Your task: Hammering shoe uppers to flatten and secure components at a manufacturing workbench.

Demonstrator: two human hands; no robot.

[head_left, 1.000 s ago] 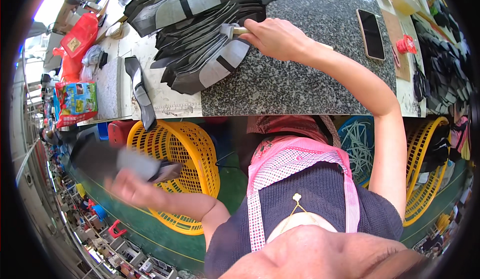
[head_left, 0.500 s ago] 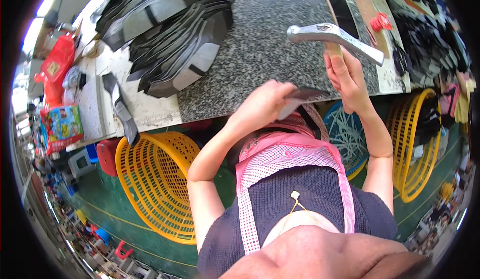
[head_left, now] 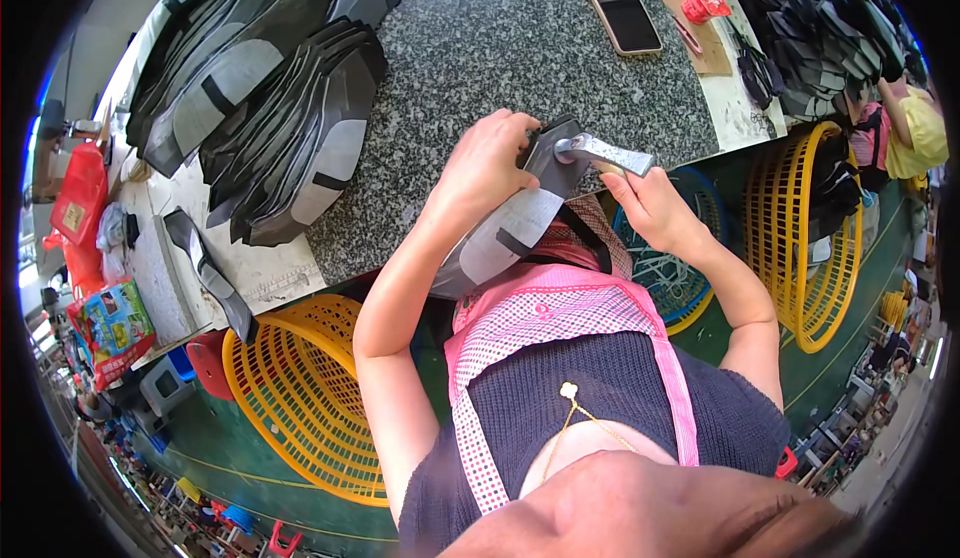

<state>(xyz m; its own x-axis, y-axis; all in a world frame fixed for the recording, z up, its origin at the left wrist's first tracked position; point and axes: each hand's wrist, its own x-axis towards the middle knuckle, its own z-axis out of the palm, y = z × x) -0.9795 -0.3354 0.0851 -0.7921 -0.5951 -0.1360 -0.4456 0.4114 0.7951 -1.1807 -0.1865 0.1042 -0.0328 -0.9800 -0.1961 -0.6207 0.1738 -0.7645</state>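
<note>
My left hand (head_left: 488,165) is closed on a grey-and-black shoe upper piece (head_left: 507,230), which lies over the near edge of the speckled stone slab (head_left: 480,48). In my right hand (head_left: 652,206) is a silver-headed hammer (head_left: 605,154), its handle mostly hidden by my fingers. The rounded end of the hammer head rests on or just above the dark part of the piece, right of my left fingers. Fanned stacks of similar pieces (head_left: 300,138) lie at the left of the slab, and one loose piece (head_left: 210,273) is on the white board beside them.
A phone (head_left: 618,8), a red spool (head_left: 706,3) and scissors (head_left: 757,70) lie at the far right. Yellow baskets (head_left: 290,398) stand below the table on both sides, a blue basket (head_left: 690,303) with pale strips between them. Another person's arm (head_left: 897,123) shows at the far right.
The hammer has come down from above the slab onto or close to the piece. My left hand has brought the piece up onto the slab's edge, and the view has shifted.
</note>
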